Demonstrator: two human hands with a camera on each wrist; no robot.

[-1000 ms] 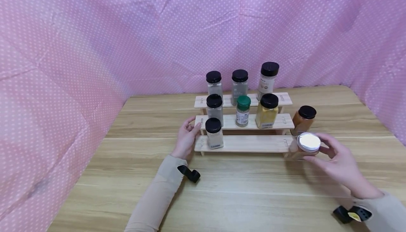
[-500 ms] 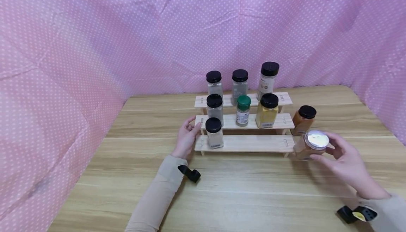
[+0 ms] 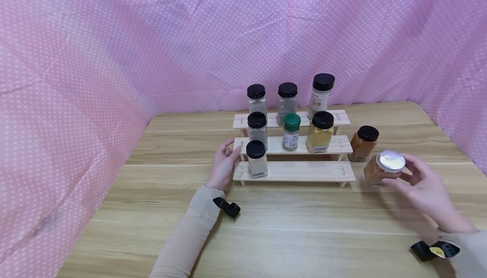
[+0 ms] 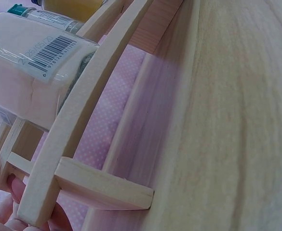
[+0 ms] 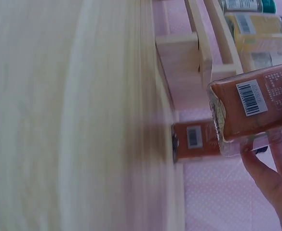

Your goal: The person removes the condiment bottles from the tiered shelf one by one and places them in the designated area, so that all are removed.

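Note:
My right hand (image 3: 426,189) grips a square spice jar (image 5: 251,103) of reddish-brown powder, its shiny silver top (image 3: 391,161) facing up. In the right wrist view the jar appears lifted off the table. At the left end of a three-step wooden spice rack (image 3: 304,171), my left hand (image 3: 222,166) holds the middle step, thumb on top. In the left wrist view its fingertips (image 4: 18,188) curl around the rack's end. One black-lidded jar (image 3: 257,159) of pale powder stands on the lowest step, at the left.
A black-lidded jar of orange-brown powder (image 3: 363,143) stands on the table just right of the rack. The middle step also bears a green-capped jar (image 3: 291,132) and a yellow-powder jar (image 3: 320,133). Several black-lidded jars line the top step. A pink dotted cloth (image 3: 228,37) hangs behind.
My right hand has carried the silver-topped jar rightward and slightly back, away from the rack's lower right corner. The left hand and the rack stay in place.

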